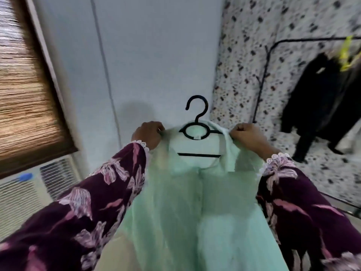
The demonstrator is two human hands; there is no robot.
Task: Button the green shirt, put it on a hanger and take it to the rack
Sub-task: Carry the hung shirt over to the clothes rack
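**In front of my chest: shirt hung, rack next**

I hold the green shirt (187, 192) on its black hanger (197, 132), left hand (148, 136) and right hand (248, 136) clenched on its shoulders. Hanging looks done; next I must carry it right to the rack (267, 61).

- The shirt (187, 192) hangs on the hanger (197, 130), between the left hand (149, 136) and right hand (248, 136).
- The rack (269, 61) stands to the right, a dark garment (320, 106) hanging on it.
- A vented unit (39, 190) sits low on the left.
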